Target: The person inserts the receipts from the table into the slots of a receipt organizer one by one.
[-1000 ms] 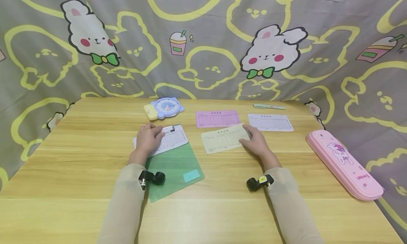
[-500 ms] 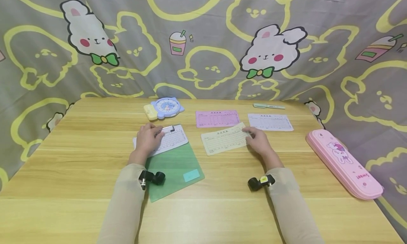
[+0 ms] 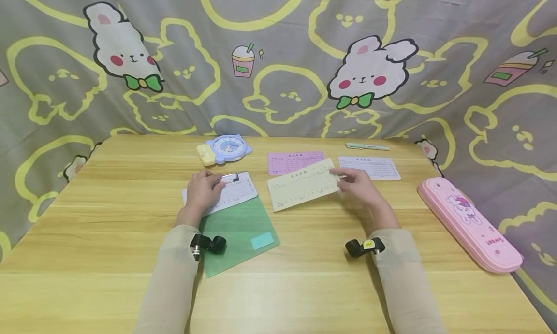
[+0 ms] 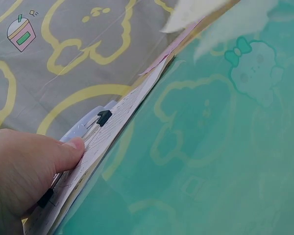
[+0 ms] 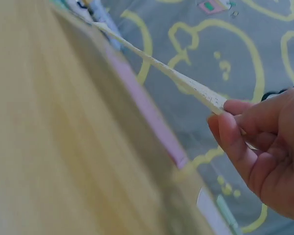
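My left hand (image 3: pixel 203 191) holds the clip end of a translucent green clipboard (image 3: pixel 239 232), its thumb on the metal clip (image 4: pixel 92 126). Under that clip lies a white printed form (image 3: pixel 237 193). At the middle of the table, a pale yellow printed form (image 3: pixel 302 185) is pinched at its right edge between the thumb and fingers of my right hand (image 3: pixel 359 186). The right wrist view shows this yellow slip (image 5: pixel 186 83) nearly edge-on and raised off the tabletop. It partly covers a pink form (image 3: pixel 289 164) behind it. My left fingertips are mostly hidden.
A white form (image 3: pixel 370 168) and a pale green pen (image 3: pixel 367 146) lie at the back right. The blue toy clock (image 3: pixel 229 148) with a yellow part stands at the back left. A pink pencil case (image 3: pixel 470 225) lies along the right side. Patterned curtain hangs behind the table.
My right hand has shifted its grip on the yellow form, then raised it off the table and slightly left, over the pink form's lower edge. My left hand has stayed put.
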### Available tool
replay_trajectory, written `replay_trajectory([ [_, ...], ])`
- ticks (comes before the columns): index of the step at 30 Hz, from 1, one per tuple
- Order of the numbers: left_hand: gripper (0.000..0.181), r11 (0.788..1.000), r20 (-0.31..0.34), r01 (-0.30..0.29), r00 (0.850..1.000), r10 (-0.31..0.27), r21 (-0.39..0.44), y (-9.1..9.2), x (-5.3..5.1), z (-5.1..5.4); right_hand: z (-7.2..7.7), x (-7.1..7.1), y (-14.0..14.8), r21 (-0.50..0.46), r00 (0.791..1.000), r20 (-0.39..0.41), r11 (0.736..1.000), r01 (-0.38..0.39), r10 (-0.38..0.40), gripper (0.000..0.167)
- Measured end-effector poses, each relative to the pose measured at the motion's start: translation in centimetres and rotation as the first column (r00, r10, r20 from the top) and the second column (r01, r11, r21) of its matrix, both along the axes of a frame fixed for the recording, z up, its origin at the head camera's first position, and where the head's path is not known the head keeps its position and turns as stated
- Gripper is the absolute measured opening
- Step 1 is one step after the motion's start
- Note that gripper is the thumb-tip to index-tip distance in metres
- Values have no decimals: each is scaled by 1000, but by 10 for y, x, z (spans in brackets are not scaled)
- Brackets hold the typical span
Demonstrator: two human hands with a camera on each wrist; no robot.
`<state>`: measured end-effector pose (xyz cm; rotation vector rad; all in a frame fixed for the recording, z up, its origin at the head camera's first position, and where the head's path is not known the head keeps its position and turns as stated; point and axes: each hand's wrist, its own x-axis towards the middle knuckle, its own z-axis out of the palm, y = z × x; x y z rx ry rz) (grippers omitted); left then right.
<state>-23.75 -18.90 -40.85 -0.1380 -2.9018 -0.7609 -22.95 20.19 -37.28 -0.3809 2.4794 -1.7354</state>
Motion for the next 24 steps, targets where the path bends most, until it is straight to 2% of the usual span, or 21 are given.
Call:
replay_trajectory([
  [4, 37, 1000, -3, -1, 1000, 1, 1, 0, 0, 0, 9, 0, -11, -49, 997, -5, 996, -72, 72, 37],
  [8, 37, 1000, -19, -1, 1000, 1, -2, 1, 0, -1, 8, 0, -28, -90, 991, 0, 987, -135, 135, 36],
  [11, 36, 1000, -31, -2, 1000, 2, -9, 1, 0, -1, 6, 0, -44, -70, 985, -26, 982, -173, 172, 34],
  [15, 36, 1000, -31, -10, 999, 10, -11, 1, 0, -1, 10, 6, -66, -29, 979, -47, 980, -199, 197, 30],
  [18, 36, 1000, -26, -18, 1000, 18, -5, 2, 1, 0, 15, 11, -81, -29, 978, -14, 978, -207, 206, 29],
  [21, 36, 1000, -18, -29, 999, 29, 0, 3, 1, 1, 12, 10, -93, -32, 975, 22, 975, -221, 222, 28],
  [24, 37, 999, -9, -37, 999, 37, -3, 3, 1, 2, 0, 4, -102, -41, 969, 44, 970, -240, 241, 29],
])
